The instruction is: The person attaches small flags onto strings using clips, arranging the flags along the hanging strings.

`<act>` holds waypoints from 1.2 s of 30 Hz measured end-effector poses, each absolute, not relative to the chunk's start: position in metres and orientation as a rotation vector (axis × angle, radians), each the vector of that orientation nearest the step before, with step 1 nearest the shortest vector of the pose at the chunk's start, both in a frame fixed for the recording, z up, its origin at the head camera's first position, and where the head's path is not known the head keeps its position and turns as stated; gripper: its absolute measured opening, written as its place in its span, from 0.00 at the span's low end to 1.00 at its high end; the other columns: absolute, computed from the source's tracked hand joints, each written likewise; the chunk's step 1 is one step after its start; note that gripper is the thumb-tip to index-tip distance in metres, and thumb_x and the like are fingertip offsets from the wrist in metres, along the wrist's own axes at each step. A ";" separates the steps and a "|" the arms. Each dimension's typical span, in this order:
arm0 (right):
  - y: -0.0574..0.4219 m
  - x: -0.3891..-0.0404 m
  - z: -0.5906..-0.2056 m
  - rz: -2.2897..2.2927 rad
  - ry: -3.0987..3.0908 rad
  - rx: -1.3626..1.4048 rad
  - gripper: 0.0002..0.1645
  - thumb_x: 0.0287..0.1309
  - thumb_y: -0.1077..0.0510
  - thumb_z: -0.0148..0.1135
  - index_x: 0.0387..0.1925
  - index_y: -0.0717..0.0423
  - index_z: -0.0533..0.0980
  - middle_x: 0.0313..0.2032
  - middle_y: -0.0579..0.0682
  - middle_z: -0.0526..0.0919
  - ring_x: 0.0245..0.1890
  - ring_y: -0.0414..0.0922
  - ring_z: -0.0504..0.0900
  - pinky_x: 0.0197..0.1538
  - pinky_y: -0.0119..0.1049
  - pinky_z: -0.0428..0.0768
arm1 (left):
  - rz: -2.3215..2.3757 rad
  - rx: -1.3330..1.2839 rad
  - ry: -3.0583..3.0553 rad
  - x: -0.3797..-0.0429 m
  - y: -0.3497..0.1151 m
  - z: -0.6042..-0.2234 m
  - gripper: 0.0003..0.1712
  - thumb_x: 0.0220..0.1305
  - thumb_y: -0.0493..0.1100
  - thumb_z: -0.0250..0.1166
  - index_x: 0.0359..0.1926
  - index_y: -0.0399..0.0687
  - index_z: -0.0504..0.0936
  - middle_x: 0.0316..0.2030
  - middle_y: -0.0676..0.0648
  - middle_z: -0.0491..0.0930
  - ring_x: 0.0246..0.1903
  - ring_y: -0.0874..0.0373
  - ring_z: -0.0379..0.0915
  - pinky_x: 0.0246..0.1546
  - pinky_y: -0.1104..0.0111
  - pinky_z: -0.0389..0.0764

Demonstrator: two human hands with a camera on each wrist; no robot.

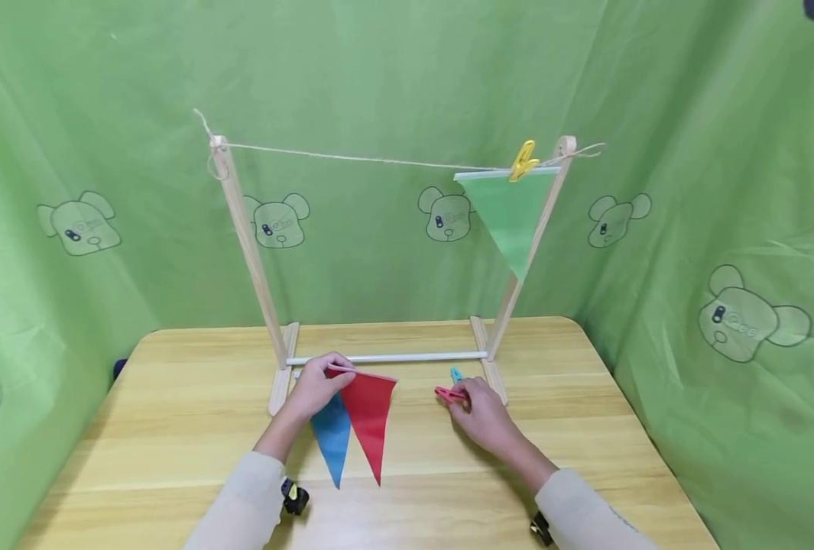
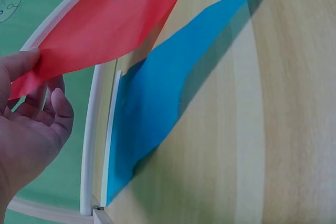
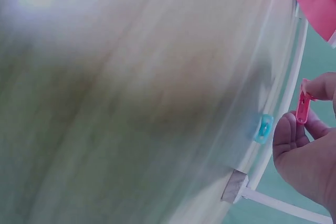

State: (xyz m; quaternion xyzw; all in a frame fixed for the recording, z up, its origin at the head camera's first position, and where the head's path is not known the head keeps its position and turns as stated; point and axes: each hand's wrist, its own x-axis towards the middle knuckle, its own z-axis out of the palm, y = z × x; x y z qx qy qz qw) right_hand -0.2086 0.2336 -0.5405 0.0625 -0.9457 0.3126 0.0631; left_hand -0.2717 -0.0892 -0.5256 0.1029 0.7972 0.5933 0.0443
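My left hand (image 1: 319,387) pinches the white top edge of a red triangular pennant (image 1: 371,412) between thumb and fingers. The pennant (image 2: 100,35) hangs above the table in the left wrist view. Below it a blue pennant (image 1: 332,435) lies on the wood, its top edge partly covered by the hand. My right hand (image 1: 484,416) holds a red clothespin (image 1: 450,395) by thumb and fingers, raised above the table in the right wrist view. Just behind that hand lies a light blue clothespin (image 1: 456,375).
A wooden frame with two posts (image 1: 248,244) stands at the table's back, joined low by a white bar (image 1: 413,357). Between the post tops runs a string (image 1: 338,156). A green pennant (image 1: 506,206) hangs at its right end under a yellow clothespin (image 1: 523,161). Green curtains (image 1: 393,69) surround the table.
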 end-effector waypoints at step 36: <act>0.234 -0.224 -0.491 1.147 -2.632 0.217 0.17 0.60 0.64 0.71 0.51 0.61 0.79 0.42 0.57 0.80 0.40 0.49 0.81 0.44 0.38 0.85 | 2.007 0.313 2.408 -0.269 -0.084 -0.493 0.12 0.66 0.36 0.70 0.49 0.36 0.85 0.44 0.38 0.85 0.37 0.58 0.79 0.36 0.74 0.82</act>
